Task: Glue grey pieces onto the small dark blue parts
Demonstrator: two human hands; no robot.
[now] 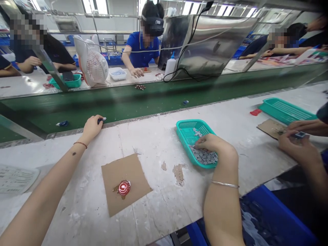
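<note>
At the bench's far edge, beside the green belt, my left hand [92, 128] is closed around a small dark blue and white piece [101, 120], mostly covered by the fingers. My right hand [208, 142] reaches into a green plastic basket [182, 134]. Its fingers are bent together at the heap of small grey pieces [205, 156]; what they pinch, if anything, is hidden. Between my arms lies a square of brown cardboard [128, 165], bearing a round blob of glossy red liquid [124, 188].
Dark blue and white pieces [62, 123] lie on the green belt [115, 102]. At right, a co-worker's hands [298, 145] hold a small dark part near another green basket [287, 109]. A blue bin [289, 222] stands below the bench's near edge. People work across the belt.
</note>
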